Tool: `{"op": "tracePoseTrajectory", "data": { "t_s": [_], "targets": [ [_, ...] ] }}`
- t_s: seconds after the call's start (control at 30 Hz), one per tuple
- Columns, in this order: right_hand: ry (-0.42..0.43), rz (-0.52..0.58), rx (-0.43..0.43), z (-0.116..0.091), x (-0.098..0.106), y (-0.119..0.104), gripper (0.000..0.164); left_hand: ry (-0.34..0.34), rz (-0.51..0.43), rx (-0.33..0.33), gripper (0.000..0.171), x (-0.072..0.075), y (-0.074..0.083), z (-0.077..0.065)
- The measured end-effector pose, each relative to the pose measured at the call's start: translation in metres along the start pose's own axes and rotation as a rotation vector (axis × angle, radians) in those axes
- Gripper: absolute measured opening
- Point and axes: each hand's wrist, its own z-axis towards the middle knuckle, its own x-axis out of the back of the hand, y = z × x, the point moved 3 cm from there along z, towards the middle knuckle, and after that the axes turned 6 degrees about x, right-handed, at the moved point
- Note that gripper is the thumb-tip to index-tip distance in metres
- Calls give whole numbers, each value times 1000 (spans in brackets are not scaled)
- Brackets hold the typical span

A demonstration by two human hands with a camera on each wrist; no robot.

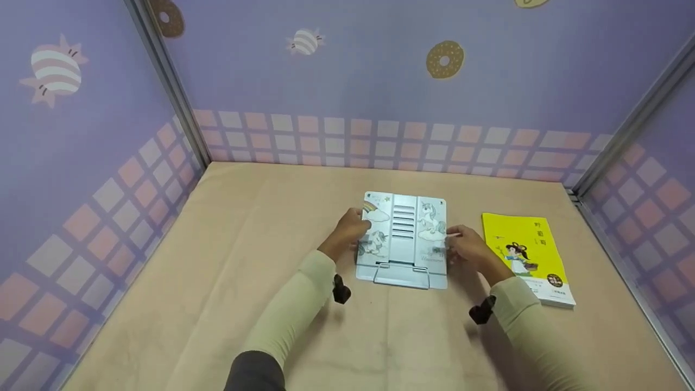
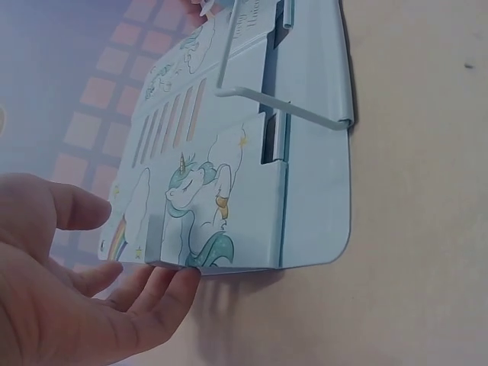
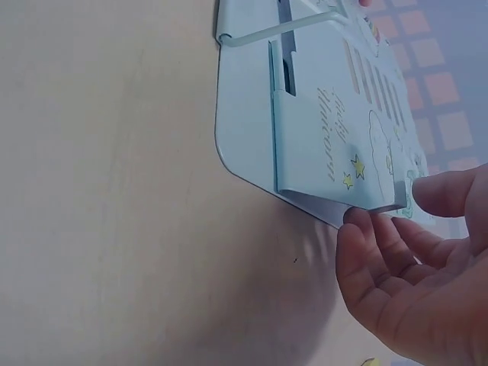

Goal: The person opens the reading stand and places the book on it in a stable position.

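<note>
A pale blue book stand (image 1: 403, 247) with unicorn drawings stands on the table, its slotted back panel tilted up from a flat base plate (image 2: 316, 221). A wire bracket (image 1: 402, 277) folds out along its lower front. At the left side edge, my left hand (image 1: 347, 233) holds the panel, thumb toward the printed face and fingers curled under the rim. My right hand (image 1: 468, 247) grips the opposite edge, its fingers (image 3: 358, 259) bent behind the panel and its thumb near the front. Small side tabs (image 2: 155, 240) jut from the panel beside the fingers.
Right of my right hand lies a yellow book (image 1: 521, 250) with a cartoon figure on its cover. A cream cloth covers the table (image 1: 244, 228). Purple patterned walls (image 1: 369, 81) with metal corner posts (image 1: 176, 92) enclose the back and sides.
</note>
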Motion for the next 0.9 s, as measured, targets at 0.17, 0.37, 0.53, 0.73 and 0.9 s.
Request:
{"op": "tracePoseTrajectory", "data": {
  "t_s": [0.17, 0.37, 0.53, 0.73, 0.9],
  "targets": [
    [19, 11, 29, -3, 2, 1, 43, 15, -7, 6, 50, -1, -1, -2],
    [56, 50, 54, -4, 4, 0, 33, 37, -24, 4, 41, 2, 0, -4],
    [104, 90, 94, -4, 7, 0, 23, 95, 9, -67, 27, 7, 4, -7],
    [143, 95, 140, -4, 9, -1, 16, 177, 73, -140, 22, 12, 7, -10],
    [136, 105, 156, -4, 11, 3, 15, 181, 80, -145, 17, 12, 6, -13]
  ]
}}
